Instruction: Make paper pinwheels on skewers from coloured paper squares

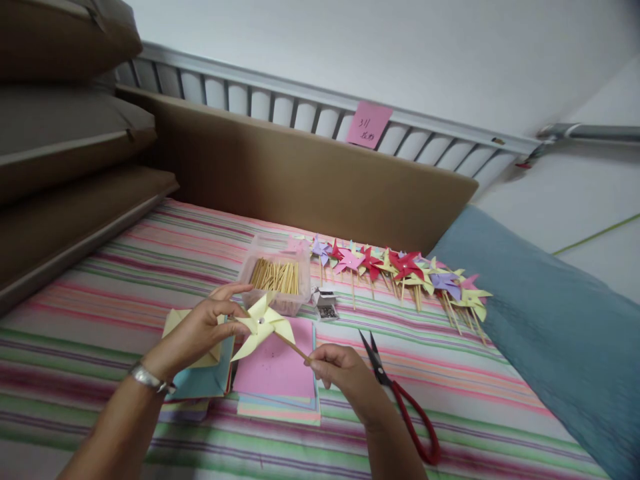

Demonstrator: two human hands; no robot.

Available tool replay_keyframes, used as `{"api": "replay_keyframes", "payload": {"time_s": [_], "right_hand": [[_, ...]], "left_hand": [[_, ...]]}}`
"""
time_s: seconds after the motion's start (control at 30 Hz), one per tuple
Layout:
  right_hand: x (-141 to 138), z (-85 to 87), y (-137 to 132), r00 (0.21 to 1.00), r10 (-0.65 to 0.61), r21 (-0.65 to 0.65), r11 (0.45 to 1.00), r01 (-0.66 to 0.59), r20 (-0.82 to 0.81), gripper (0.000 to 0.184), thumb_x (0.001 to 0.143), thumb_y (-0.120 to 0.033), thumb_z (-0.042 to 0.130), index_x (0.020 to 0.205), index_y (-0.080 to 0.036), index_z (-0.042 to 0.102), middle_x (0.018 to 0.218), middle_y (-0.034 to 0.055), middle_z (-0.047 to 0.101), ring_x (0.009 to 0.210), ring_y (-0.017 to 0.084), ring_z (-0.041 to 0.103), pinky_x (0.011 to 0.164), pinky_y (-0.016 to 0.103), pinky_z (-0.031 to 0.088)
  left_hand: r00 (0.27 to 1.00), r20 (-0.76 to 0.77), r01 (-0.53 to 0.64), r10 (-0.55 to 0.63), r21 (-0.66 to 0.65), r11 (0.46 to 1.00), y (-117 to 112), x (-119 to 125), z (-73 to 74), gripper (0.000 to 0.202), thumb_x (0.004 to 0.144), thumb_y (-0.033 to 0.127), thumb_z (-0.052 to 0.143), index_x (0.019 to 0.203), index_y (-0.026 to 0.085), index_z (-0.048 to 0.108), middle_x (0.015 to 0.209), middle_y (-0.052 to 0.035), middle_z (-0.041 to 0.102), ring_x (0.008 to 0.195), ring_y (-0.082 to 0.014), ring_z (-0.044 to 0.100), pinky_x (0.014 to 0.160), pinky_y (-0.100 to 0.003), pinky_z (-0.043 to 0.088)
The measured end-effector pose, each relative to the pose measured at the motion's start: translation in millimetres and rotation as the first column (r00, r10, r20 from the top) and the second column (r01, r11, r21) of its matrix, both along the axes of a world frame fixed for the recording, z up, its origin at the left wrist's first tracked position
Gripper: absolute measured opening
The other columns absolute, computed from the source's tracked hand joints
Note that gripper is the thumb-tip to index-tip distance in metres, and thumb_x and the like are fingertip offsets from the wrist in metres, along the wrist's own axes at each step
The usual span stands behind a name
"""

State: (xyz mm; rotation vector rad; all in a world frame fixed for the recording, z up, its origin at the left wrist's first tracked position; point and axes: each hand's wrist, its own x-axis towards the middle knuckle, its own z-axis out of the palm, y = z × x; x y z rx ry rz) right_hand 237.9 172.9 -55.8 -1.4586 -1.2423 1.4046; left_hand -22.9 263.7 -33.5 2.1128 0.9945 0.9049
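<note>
A pale yellow paper pinwheel on a thin wooden stick is held up over the table. My right hand pinches the lower end of the stick between thumb and fingers. At the pinwheel's left side, the thumb and a finger of my left hand close on a blade, with the index finger stretched out above. Beneath lies a stack of coloured paper, pink on top. Under my left wrist is another pile with folded yellow paper and blue sheets. Scissors with red handles lie open beside my right hand.
Behind the pinwheel stand a clear plastic box of wooden sticks and a small box of metal pins. Several finished pinwheels line the back right. A cardboard panel and radiator back the table; stacked brown packages stand left.
</note>
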Motion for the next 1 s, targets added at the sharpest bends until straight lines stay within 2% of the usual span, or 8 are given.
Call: {"api": "replay_keyframes", "payload": {"time_s": [0.17,0.33,0.4,0.47,0.57,0.7,0.87,1.0], "right_hand": [[-2,-1.3,2,1.000,-0.008,0.017,1.000,0.008,-0.004,0.018,0.072,-0.031,0.063,0.073,-0.014,0.069,0.058,-0.0014,0.055,0.050,0.009,0.045,0.052,0.023,0.034],[-2,-3.0,5,0.986,-0.159,0.052,0.985,0.162,-0.056,0.018,0.070,-0.031,0.064,0.070,-0.013,0.065,0.058,-0.0028,0.053,0.048,0.007,0.042,0.050,0.022,0.032],[-2,-2.8,6,0.969,-0.228,0.077,0.969,0.235,-0.091,0.019,0.071,-0.031,0.064,0.071,-0.013,0.064,0.057,-0.0033,0.052,0.048,0.007,0.042,0.050,0.021,0.032],[-2,-2.3,7,0.958,-0.263,0.089,0.958,0.274,-0.117,0.020,0.071,-0.032,0.063,0.072,-0.012,0.064,0.056,-0.0036,0.051,0.047,0.007,0.041,0.049,0.021,0.031],[-4,-1.7,8,0.946,-0.290,0.104,0.946,0.306,-0.145,0.019,0.071,-0.031,0.064,0.070,-0.012,0.064,0.054,-0.0041,0.050,0.046,0.006,0.040,0.048,0.020,0.031],[-8,-4.3,9,0.936,-0.309,0.126,0.935,0.332,-0.169,0.019,0.071,-0.030,0.064,0.069,-0.012,0.063,0.055,-0.0036,0.051,0.047,0.006,0.041,0.048,0.020,0.031],[-16,-11.6,11,0.936,-0.294,0.126,0.939,0.320,-0.193,0.018,0.070,-0.031,0.063,0.070,-0.012,0.063,0.057,-0.0025,0.053,0.046,0.007,0.041,0.047,0.020,0.032],[-21,-14.6,11,0.933,-0.291,0.119,0.940,0.321,-0.213,0.017,0.070,-0.030,0.063,0.071,-0.013,0.063,0.058,-0.0021,0.053,0.046,0.007,0.041,0.048,0.020,0.033]], "left_hand": [[0.999,-0.013,-0.050,0.050,-0.003,0.999,0,0,2.8,0.011,0.073,0.037,0.067,0.071,0.027,0.069,0.131,-0.0042,0.053,0.120,-0.0279,0.048,0.101,-0.051,0.037],[0.983,0.086,-0.165,0.164,0.008,0.986,4,-6,-3.1,0.036,0.073,0.044,0.065,0.106,0.029,0.060,0.140,-0.0048,0.041,0.128,-0.0269,0.038,0.105,-0.049,0.031],[0.961,0.145,-0.235,0.237,-0.025,0.972,6,-7,-6.5,0.043,0.073,0.047,0.064,0.112,0.030,0.057,0.138,-0.0048,0.045,0.126,-0.0272,0.040,0.105,-0.049,0.031],[0.938,0.191,-0.277,0.289,-0.088,0.957,6,-3,-8.9,0.043,0.074,0.050,0.061,0.111,0.028,0.058,0.126,-0.0056,0.056,0.118,-0.0274,0.049,0.103,-0.049,0.034],[0.938,0.201,-0.262,0.282,-0.120,0.958,3,8,-11.1,0.041,0.073,0.052,0.062,0.103,0.025,0.062,0.108,-0.0062,0.065,0.104,-0.0278,0.058,0.095,-0.047,0.042],[0.956,0.199,-0.210,0.214,-0.042,0.977,-2,25,-17.8,0.036,0.071,0.049,0.066,0.097,0.026,0.065,0.103,-0.0053,0.067,0.102,-0.0262,0.059,0.090,-0.042,0.046],[0.936,0.211,-0.295,0.282,0.032,0.955,-4,34,-29.3,0.024,0.076,0.045,0.063,0.088,0.026,0.067,0.093,-0.0031,0.069,0.092,-0.0219,0.062,0.083,-0.035,0.049],[0.940,0.195,-0.300,0.279,0.086,0.950,-8,38,-27.1,0.018,0.078,0.042,0.061,0.086,0.026,0.067,0.091,-0.0013,0.069,0.087,-0.0193,0.063,0.078,-0.031,0.050]]}}
